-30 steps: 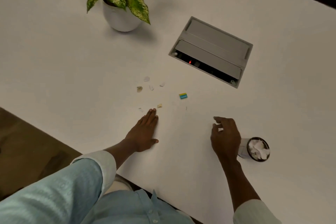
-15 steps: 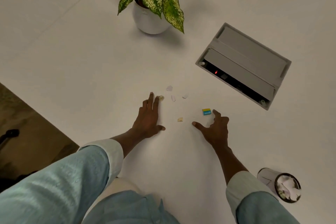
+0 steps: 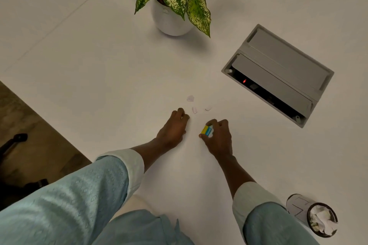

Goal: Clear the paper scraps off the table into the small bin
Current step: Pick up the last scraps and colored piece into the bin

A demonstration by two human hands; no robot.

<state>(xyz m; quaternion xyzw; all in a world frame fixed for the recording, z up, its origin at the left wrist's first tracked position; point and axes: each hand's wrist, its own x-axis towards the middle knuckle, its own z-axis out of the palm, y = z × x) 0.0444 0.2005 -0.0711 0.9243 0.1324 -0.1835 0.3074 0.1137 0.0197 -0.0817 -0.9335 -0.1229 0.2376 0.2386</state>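
Note:
Three small white paper scraps (image 3: 194, 110) lie on the white table (image 3: 99, 65) just beyond my hands. My right hand (image 3: 219, 137) pinches a yellow and blue scrap (image 3: 206, 131) between thumb and fingers. My left hand (image 3: 173, 129) rests on the table with its fingers curled in; whatever lies under them is hidden. The small bin (image 3: 310, 213), with a dark rim and full of crumpled white paper, stands at the near right, well apart from both hands.
A potted plant (image 3: 171, 16) in a white pot stands at the back. A grey socket box (image 3: 278, 73) with its lid raised is set into the table at the right. The table's edge runs diagonally at the left, with dark floor beyond.
My right hand has closed on the yellow and blue scrap and pulled it nearer. My left hand's fingers have curled in over the brownish scrap's spot. The tan scrap between the hands is gone from view.

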